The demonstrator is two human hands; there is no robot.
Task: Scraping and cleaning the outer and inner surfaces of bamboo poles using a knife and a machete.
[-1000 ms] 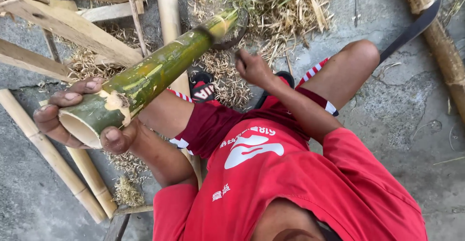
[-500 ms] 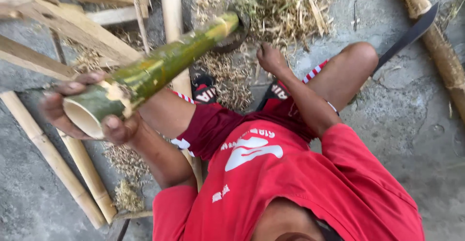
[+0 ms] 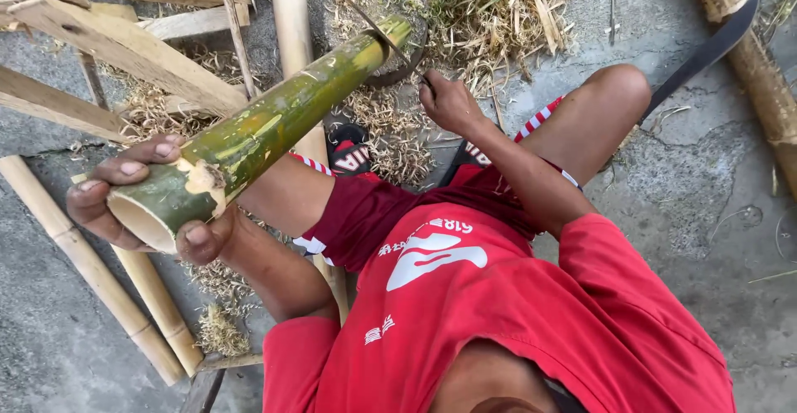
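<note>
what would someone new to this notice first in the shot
The green bamboo pole slants up across the left half, its hollow cut end gripped in the left hand. At its far tip near top centre, the right hand holds a curved blade against the bamboo. A long dark machete lies on the concrete at top right, beside the bent knee.

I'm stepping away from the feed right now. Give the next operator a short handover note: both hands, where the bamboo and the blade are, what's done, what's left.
Left hand grips the open near end of the green bamboo pole, raised and slanting away.
Right hand holds a curved sickle, its blade against the pole's far end.
Long knife lies on the concrete beside the right knee.
Done: shavings litter the ground; pale scraped patches on the pole.
Left: most of the skin is green.
</note>
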